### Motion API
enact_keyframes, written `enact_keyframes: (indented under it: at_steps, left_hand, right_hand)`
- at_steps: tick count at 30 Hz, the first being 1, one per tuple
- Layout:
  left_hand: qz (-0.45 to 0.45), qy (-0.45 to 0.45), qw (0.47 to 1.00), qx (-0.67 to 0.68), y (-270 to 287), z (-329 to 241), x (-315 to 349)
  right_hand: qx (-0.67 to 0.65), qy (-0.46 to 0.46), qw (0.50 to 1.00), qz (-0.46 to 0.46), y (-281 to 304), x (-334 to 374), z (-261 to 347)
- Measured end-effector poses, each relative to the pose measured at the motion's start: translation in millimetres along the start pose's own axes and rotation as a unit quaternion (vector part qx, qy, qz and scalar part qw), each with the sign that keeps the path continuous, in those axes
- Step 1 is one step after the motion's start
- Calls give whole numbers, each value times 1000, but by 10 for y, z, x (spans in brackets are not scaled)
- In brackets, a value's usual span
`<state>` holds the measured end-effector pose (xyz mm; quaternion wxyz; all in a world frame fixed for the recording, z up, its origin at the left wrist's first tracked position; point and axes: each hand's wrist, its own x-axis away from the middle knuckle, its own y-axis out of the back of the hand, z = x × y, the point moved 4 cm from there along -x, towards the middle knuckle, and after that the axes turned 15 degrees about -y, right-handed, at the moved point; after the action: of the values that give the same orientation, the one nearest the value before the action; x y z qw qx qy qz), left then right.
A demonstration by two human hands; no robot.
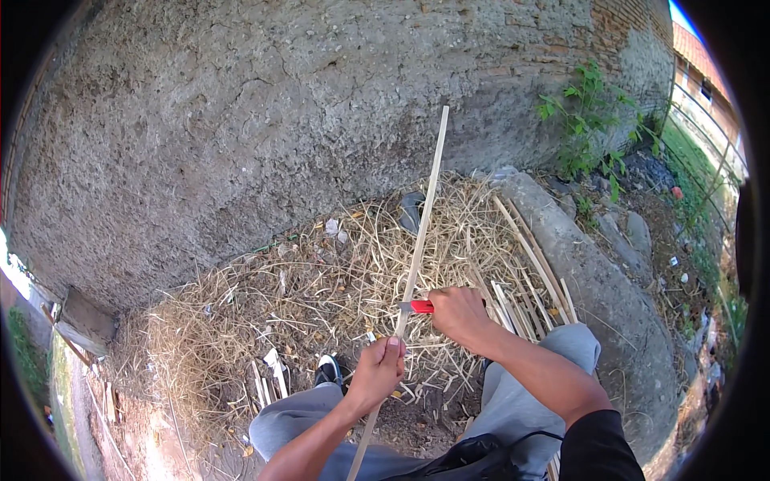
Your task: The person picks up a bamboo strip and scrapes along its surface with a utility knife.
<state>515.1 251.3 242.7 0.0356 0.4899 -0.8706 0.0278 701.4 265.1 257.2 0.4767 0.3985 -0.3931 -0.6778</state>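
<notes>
The left hand (378, 377) wraps its fingers around a long pale strip (414, 268); the right hand (464, 319) has its fingers closed on a red-handled knife (421, 307), blade against the strip. The strip is above the shavings-strewn ground (321, 276), slanting toward its far edge. It looks light, springy, liable to splinter; hold it below the blade.

rough grey wall (265, 120), leafy green plant (588, 120), large grey stone (597, 301), orange tiled roof (696, 51)
</notes>
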Motion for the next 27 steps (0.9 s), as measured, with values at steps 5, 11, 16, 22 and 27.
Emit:
enact_keyframes:
  at_steps: [5, 11, 16, 22, 27]
  left_hand:
    - [-11, -61, 992, -112, -50, 106, 15]
    - [-5, -38, 993, -114, -38, -23, 1]
    - [-19, 19, 998, -54, -61, -122, 0]
    - [-28, 29, 997, -66, -43, -183, -17]
    - [9, 63, 995, -80, -198, -7, 273]
  right_hand:
    - [46, -20, 999, 3, -111, -39, -18]
    - [55, -33, 997, -34, -253, -180, -66]
    - [13, -43, 999, -19, -323, -290, -85]
    - [-6, -39, 999, -29, -389, -405, -91]
    - [4, -218, 975, -49, -129, -769, -853]
